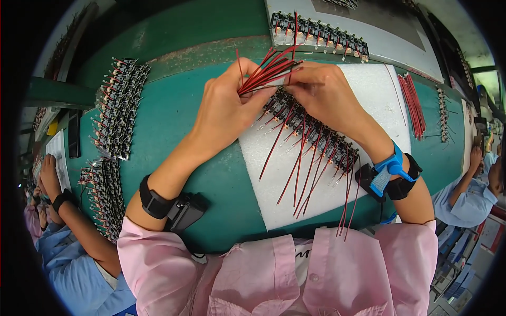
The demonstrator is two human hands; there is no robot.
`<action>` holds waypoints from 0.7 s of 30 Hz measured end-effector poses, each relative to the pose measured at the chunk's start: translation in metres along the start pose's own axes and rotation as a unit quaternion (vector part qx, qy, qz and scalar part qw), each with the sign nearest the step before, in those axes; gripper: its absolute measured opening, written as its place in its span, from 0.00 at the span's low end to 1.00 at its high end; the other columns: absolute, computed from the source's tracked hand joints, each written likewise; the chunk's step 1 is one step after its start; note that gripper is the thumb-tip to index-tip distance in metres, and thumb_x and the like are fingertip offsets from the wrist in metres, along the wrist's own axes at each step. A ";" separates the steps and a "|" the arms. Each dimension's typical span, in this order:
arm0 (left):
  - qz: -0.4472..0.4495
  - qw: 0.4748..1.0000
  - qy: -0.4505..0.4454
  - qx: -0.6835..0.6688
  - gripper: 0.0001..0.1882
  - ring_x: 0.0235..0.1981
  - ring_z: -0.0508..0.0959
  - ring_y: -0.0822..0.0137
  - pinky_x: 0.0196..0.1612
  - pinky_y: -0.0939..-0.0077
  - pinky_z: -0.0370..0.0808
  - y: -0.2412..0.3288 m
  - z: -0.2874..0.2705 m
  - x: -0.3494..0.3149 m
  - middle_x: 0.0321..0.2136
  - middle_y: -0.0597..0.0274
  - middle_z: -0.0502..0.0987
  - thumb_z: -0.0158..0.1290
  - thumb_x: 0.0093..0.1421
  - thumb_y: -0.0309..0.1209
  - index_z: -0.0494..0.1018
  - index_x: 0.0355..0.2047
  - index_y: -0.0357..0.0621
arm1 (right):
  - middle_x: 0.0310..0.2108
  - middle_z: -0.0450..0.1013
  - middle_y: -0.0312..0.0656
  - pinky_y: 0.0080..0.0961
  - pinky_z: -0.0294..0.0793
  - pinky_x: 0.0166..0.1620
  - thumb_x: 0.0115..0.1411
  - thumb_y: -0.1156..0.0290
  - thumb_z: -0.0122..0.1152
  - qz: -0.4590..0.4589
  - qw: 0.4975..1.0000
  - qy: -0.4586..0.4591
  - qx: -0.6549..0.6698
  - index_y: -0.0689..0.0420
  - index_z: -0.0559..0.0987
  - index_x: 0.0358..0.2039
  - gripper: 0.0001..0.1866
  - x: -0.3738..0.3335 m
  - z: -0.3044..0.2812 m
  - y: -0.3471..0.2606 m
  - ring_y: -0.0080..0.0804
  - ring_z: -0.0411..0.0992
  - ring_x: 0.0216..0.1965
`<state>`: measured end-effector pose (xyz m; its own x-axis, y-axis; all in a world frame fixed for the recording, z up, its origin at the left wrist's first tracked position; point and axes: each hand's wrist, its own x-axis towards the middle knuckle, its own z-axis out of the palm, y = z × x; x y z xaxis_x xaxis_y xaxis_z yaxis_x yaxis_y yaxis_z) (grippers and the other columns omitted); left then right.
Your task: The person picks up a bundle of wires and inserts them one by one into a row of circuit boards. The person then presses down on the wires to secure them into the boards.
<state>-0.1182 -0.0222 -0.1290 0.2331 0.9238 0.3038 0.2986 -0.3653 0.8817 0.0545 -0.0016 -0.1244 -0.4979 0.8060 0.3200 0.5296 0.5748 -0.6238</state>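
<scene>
A fanned bundle of thin red and black wires (268, 72) is gripped in my left hand (224, 105), thumb and fingers closed around its lower end. Close beside it, my right hand (329, 92) is closed in a pinch; a thin wire runs to its fingertips, which partly hide it. Below both hands, a long strip of small circuit boards (321, 139) lies slanted on a white foam sheet (258, 176). Several red and black wires trail from the strip toward me, some past the sheet's near edge.
A bundle of red wires (414, 108) lies right of the foam, beside a narrow component strip (443, 116). Stacked board strips (118, 108) stand at left on the green table (174, 121). Another board row (321, 37) is at the back. A person in blue (79, 253) sits left.
</scene>
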 end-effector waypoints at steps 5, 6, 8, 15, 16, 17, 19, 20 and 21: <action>0.023 0.999 0.002 -0.044 0.07 0.13 0.66 0.74 0.18 0.82 0.63 0.000 -0.005 -0.004 0.13 0.57 0.69 0.51 0.47 0.22 0.64 0.23 0.35 | 0.19 0.66 0.45 0.24 0.63 0.25 0.40 0.83 0.54 0.015 0.999 -0.035 -0.001 0.64 0.73 0.24 0.07 0.002 -0.002 -0.002 0.36 0.64 0.20; 0.023 0.999 0.003 -0.043 0.07 0.13 0.66 0.74 0.18 0.82 0.63 0.000 -0.006 -0.004 0.13 0.57 0.69 0.51 0.47 0.22 0.64 0.23 0.35 | 0.19 0.65 0.45 0.24 0.62 0.24 0.41 0.83 0.54 0.012 0.999 -0.037 -0.003 0.64 0.72 0.23 0.06 0.002 -0.003 -0.003 0.36 0.64 0.20; 0.071 0.997 -0.016 -0.002 0.06 0.13 0.68 0.71 0.18 0.81 0.64 -0.001 -0.011 -0.005 0.13 0.56 0.69 0.51 0.45 0.21 0.64 0.21 0.35 | 0.19 0.65 0.45 0.25 0.62 0.24 0.41 0.83 0.54 0.007 0.999 -0.040 -0.005 0.65 0.71 0.22 0.05 0.002 -0.003 -0.002 0.36 0.64 0.20; 0.150 0.951 -0.210 0.169 0.04 0.24 0.72 0.64 0.25 0.74 0.66 0.017 -0.027 0.014 0.23 0.56 0.70 0.49 0.42 0.21 0.67 0.22 0.36 | 0.17 0.65 0.45 0.25 0.62 0.24 0.41 0.81 0.56 0.010 1.000 -0.027 0.008 0.65 0.70 0.21 0.04 0.005 -0.010 0.003 0.36 0.63 0.19; 0.142 0.938 -0.246 0.199 0.05 0.29 0.72 0.63 0.29 0.72 0.67 0.020 -0.029 0.016 0.27 0.56 0.71 0.48 0.42 0.21 0.68 0.24 0.36 | 0.17 0.65 0.45 0.25 0.62 0.24 0.41 0.81 0.56 0.010 1.000 -0.026 0.008 0.65 0.70 0.21 0.04 0.006 -0.011 0.003 0.36 0.63 0.19; 0.133 0.922 -0.281 0.229 0.07 0.34 0.72 0.61 0.32 0.70 0.68 0.023 -0.031 0.018 0.30 0.57 0.72 0.48 0.42 0.21 0.69 0.25 0.37 | 0.17 0.65 0.45 0.24 0.62 0.24 0.42 0.81 0.56 0.015 0.999 -0.032 0.012 0.65 0.70 0.21 0.04 0.006 -0.010 0.004 0.35 0.63 0.19; 0.154 0.909 -0.292 0.254 0.07 0.38 0.70 0.61 0.36 0.68 0.66 0.025 -0.038 0.018 0.34 0.58 0.71 0.47 0.42 0.20 0.70 0.26 0.37 | 0.17 0.65 0.45 0.24 0.62 0.24 0.42 0.81 0.56 0.024 0.999 -0.045 0.020 0.65 0.70 0.21 0.04 0.007 -0.010 0.004 0.35 0.63 0.19; 0.175 0.895 -0.302 0.279 0.08 0.42 0.68 0.61 0.40 0.67 0.65 0.026 -0.042 0.018 0.37 0.58 0.70 0.47 0.43 0.20 0.70 0.27 0.38 | 0.17 0.65 0.45 0.24 0.62 0.24 0.42 0.81 0.56 0.024 0.999 -0.044 0.020 0.65 0.70 0.21 0.04 0.007 -0.011 0.004 0.35 0.63 0.19; 0.195 0.879 -0.311 0.303 0.09 0.46 0.66 0.60 0.44 0.65 0.63 0.027 -0.044 0.017 0.40 0.59 0.70 0.46 0.43 0.20 0.71 0.28 0.38 | 0.17 0.65 0.45 0.24 0.62 0.24 0.42 0.81 0.56 0.025 0.998 -0.047 0.019 0.65 0.70 0.21 0.04 0.007 -0.011 0.004 0.35 0.63 0.19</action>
<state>-0.1468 -0.0111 -0.0845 0.8328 0.5409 0.1179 0.4771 -0.8093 0.3427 0.0604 0.0076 -0.1167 -0.5343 0.8161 0.2202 0.5302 0.5265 -0.6645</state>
